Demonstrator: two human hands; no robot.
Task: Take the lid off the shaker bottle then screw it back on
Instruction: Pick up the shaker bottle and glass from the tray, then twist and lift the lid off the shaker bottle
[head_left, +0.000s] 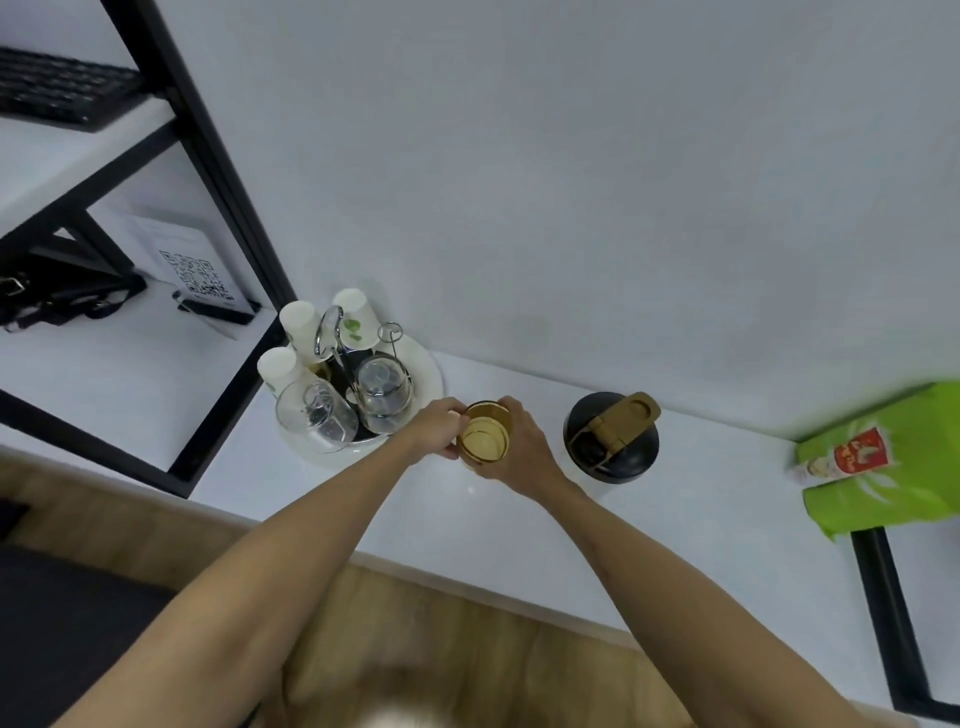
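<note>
The shaker bottle (485, 441) is an amber see-through cup with an open top, standing on the white counter (519, 525). My right hand (522, 449) grips it round its right side. My left hand (434, 427) holds its left rim with curled fingers. The black lid (610, 441) with a gold flip cap lies on the counter just right of the bottle, apart from both hands.
A round white tray (431, 384) with upturned glasses and paper cups stands just left of my hands. A black shelf frame (223, 171) rises at left, with a QR sign (195, 273) and a keyboard (57, 88). A green bag (883, 457) lies far right. The wall is close behind.
</note>
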